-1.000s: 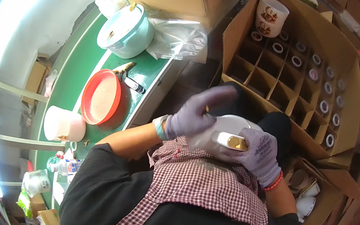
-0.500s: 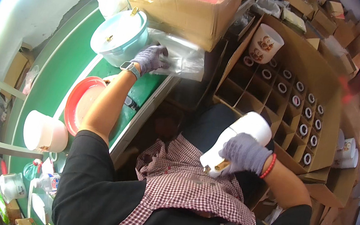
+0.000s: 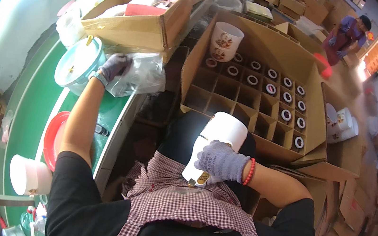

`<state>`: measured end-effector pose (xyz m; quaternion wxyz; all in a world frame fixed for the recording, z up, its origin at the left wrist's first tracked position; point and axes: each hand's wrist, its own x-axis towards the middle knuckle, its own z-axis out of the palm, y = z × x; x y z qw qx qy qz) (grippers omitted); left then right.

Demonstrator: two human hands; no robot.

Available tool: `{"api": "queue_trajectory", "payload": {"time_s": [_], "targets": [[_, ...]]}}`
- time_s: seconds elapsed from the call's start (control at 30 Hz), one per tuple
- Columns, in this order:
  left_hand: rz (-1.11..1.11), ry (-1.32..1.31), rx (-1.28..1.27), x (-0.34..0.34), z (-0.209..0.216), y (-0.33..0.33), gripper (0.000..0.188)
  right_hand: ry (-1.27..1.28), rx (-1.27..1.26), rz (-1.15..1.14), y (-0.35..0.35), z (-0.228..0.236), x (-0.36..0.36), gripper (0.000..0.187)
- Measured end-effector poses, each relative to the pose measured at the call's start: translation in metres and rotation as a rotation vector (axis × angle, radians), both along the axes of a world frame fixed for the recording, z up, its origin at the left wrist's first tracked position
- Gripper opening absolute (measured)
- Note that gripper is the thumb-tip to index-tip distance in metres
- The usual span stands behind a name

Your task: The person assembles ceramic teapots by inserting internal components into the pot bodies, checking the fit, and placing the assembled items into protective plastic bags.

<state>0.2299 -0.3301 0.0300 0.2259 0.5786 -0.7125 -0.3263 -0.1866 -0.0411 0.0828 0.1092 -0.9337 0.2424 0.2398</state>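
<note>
My left hand [image 3: 115,67], in a grey glove, pinches the edge of a clear plastic bag [image 3: 144,75] lifted at the edge of the green bench. Beside it stands a light blue lidded tub [image 3: 80,63] with gold-coloured fittings. In my right hand [image 3: 222,162], also gloved, is a white thermos-like flask [image 3: 223,131], tilted over my lap, its narrower end with a gold-coloured part towards me. My fingers wrap round its narrower part. A red basin [image 3: 54,136] lies partly behind my left forearm.
A divided carton [image 3: 193,87] to the right holds several ring-topped items in its cells; a printed white tub [image 3: 226,39] stands in its far left corner. A carton with pink sheets [image 3: 162,27] stands beyond the bag. Another person [image 3: 347,38] is at the far right.
My left hand has closed on the plastic bag and lifted its edge. My right hand still holds the flask, now more upright in view. The view has turned, bringing another person into sight.
</note>
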Motion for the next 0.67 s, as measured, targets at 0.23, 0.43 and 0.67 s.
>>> {"api": "queue_trajectory", "payload": {"time_s": [0.23, 0.43, 0.67], "targets": [[-0.153, 0.75, -0.505, -0.183, 0.118, 0.154, 0.025, -0.933, 0.302, -0.24, -0.012, 0.03, -0.035, 0.065], [-0.09, 1.342, 0.267, -0.286, 0.089, 0.196, 0.02, -1.757, -0.17, -0.91, -0.036, 0.042, -0.055, 0.044], [-0.36, 1.345, 0.299, -0.327, 0.066, 0.169, 0.028, -1.909, 0.304, -1.075, -0.057, 0.036, -0.095, 0.041]]}}
